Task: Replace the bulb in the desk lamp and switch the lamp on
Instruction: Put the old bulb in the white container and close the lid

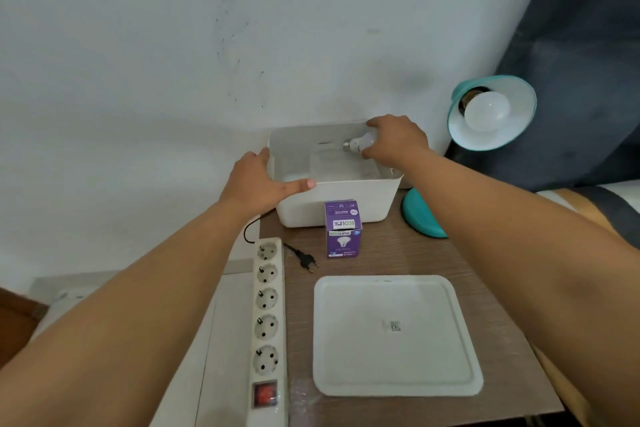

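Observation:
A teal desk lamp stands at the back right, its shade tilted toward me with a white bulb screwed into the socket. Its round teal base rests on the wooden table. My right hand is closed around a second white bulb, holding it inside a white plastic box, metal thread pointing left. My left hand grips the box's near left rim, thumb along the edge. A purple bulb carton stands in front of the box.
A white power strip with several sockets and a red switch runs along the table's left edge. The lamp's black plug lies unplugged beside it. A white lid lies flat in the near middle. A dark curtain hangs right.

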